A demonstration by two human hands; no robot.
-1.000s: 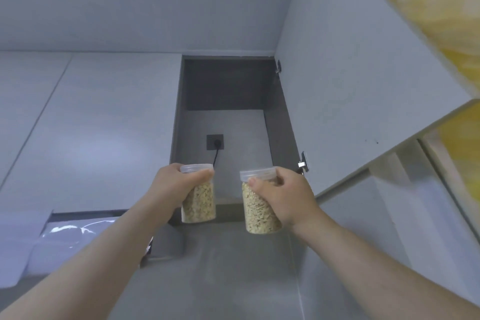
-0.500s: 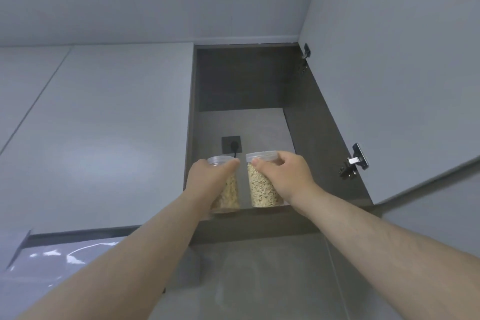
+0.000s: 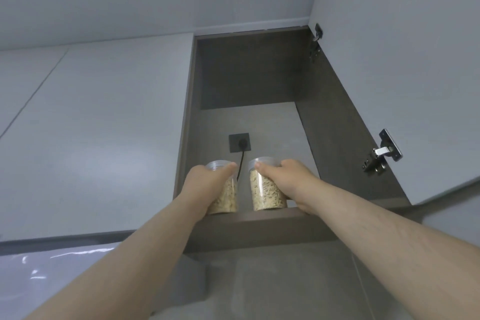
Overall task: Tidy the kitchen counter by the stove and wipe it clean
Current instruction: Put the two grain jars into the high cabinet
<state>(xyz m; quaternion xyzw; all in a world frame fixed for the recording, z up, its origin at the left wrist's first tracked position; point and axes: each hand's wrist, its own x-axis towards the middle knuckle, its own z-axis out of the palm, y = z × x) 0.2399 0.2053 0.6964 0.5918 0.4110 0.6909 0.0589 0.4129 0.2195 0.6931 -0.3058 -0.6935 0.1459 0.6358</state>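
Two clear plastic jars of pale flakes, the left jar [image 3: 228,196] and the right jar [image 3: 265,191], stand upright and slightly apart at the front edge of the grey-brown cabinet shelf [image 3: 259,218]. The left hand [image 3: 207,184] wraps the left jar, thumb by the lid, fingers curled out of sight behind. The right hand [image 3: 288,179] grips the right jar from its right side, thumb across the front under the lid. A black wall socket [image 3: 240,142] and its cable [image 3: 241,163] show behind, between the jars.
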